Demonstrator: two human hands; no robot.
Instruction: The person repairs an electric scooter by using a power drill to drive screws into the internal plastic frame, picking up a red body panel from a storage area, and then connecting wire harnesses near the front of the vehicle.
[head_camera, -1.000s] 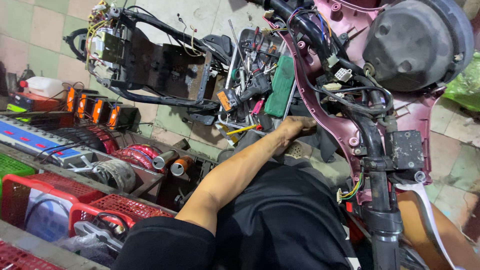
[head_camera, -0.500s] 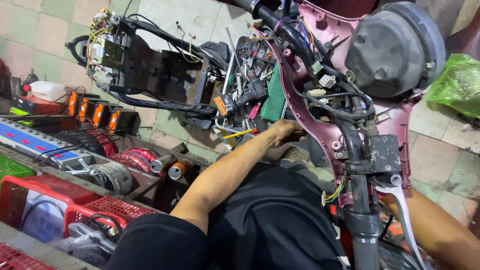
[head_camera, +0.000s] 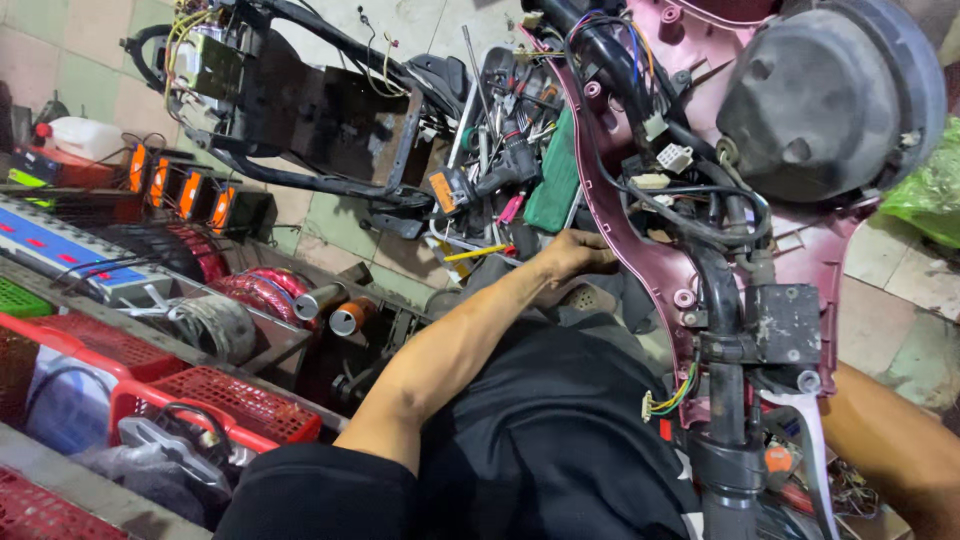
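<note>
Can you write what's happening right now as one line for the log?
left hand: reaching behind pink scooter panel, grip hidden | right hand: out of view | nearby: tool tray, wiring, red baskets

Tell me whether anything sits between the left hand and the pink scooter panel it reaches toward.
Nothing visible does. The left hand already rests against the edge of the pink scooter panel, beside the tray of tools. Its fingertips are hidden behind the panel.
</note>
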